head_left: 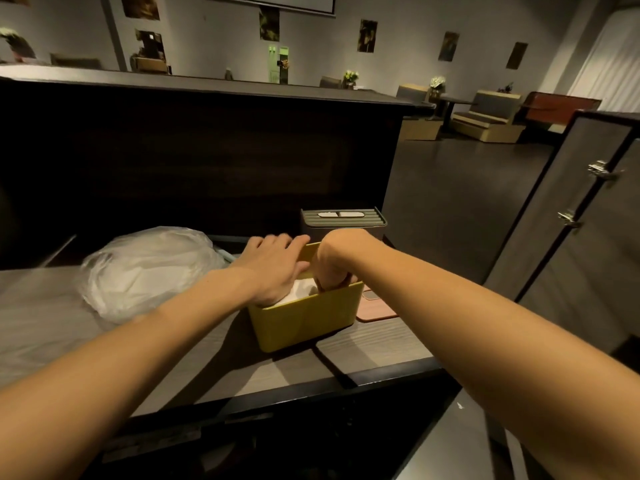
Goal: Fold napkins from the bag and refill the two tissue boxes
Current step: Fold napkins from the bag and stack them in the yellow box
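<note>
Dim dining-room light falls across the grey tabletop [194, 368] where you are loading the yellow tissue box [304, 318], which stands open-topped near the tabletop's front edge. Your left hand [273, 268] lies over the box's left rim, fingers straight and relaxed, pressing down on the white napkins [300, 289] showing inside. Your right hand [337, 268] reaches into the box from its right side with fingers curled; they look to be tucking a napkin in, though what they pinch is hidden by the wall. By the look of it, the filling step is well along for this box. Next you would need to free both hands and fit a lid; the pink lid [377, 309] lies just right of the yellow box. Behind the yellow box stands the grey tissue box [343, 223], lid on. Left of the yellow box sits the plastic bag [145, 271] of napkins.
</note>
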Demonstrator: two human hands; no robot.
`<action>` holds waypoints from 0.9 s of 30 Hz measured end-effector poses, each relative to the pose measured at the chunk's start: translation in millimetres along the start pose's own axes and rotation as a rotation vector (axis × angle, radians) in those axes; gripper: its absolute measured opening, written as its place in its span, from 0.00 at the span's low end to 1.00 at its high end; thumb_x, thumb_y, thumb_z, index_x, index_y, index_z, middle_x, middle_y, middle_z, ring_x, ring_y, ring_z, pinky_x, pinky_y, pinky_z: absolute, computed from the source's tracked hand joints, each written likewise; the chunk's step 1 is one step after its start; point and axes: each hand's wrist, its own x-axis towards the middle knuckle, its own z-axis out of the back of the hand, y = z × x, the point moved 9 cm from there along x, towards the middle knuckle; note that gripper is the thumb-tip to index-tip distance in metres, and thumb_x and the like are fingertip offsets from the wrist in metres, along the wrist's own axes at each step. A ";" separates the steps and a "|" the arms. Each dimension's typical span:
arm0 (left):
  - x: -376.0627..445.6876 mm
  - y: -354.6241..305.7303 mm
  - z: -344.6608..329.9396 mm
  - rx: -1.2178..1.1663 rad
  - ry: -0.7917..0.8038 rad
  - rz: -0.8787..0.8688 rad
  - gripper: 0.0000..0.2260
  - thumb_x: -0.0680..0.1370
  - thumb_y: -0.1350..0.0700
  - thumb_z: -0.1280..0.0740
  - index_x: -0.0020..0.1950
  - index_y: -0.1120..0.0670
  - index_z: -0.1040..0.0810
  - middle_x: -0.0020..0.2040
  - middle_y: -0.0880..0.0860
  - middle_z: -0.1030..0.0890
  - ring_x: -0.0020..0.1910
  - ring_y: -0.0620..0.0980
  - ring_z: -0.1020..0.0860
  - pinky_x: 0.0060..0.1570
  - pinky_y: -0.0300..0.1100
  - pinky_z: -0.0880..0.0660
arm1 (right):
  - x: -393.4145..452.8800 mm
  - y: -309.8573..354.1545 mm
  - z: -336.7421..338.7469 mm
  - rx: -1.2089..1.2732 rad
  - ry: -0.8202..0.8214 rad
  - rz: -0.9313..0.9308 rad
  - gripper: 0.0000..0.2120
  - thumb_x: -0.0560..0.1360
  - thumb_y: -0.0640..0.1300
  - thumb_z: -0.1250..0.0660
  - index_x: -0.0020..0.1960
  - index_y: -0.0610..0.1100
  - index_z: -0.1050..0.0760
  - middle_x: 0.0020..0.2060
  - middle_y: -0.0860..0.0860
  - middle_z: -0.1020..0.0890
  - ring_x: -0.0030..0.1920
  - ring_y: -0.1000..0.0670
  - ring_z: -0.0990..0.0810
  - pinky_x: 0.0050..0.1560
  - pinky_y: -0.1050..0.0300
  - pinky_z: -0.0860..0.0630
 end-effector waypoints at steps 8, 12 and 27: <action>-4.0 5.8 3.7 -0.099 -0.009 -0.139 0.22 0.86 0.50 0.41 0.79 0.48 0.39 0.66 0.51 0.24 0.60 0.49 0.25 0.62 0.47 0.28 | -4.4 21.5 12.5 0.005 -0.130 0.056 0.21 0.82 0.40 0.34 0.75 0.41 0.30 0.49 0.47 0.26 0.51 0.48 0.27 0.52 0.56 0.29; -1.9 6.6 6.2 -0.181 -0.063 -0.116 0.24 0.86 0.51 0.42 0.82 0.49 0.43 0.74 0.52 0.27 0.71 0.51 0.28 0.71 0.49 0.31 | 5.3 11.1 3.3 0.040 -0.092 0.030 0.23 0.81 0.43 0.30 0.74 0.42 0.30 0.57 0.46 0.23 0.53 0.47 0.21 0.58 0.53 0.22; -71.7 122.9 82.4 -0.410 -0.292 0.118 0.11 0.82 0.60 0.33 0.63 0.53 0.17 0.53 0.50 0.16 0.52 0.45 0.19 0.58 0.44 0.21 | -13.2 93.0 118.3 0.408 -0.616 0.308 0.07 0.78 0.43 0.27 0.56 0.48 0.17 0.43 0.51 0.16 0.43 0.51 0.15 0.48 0.52 0.16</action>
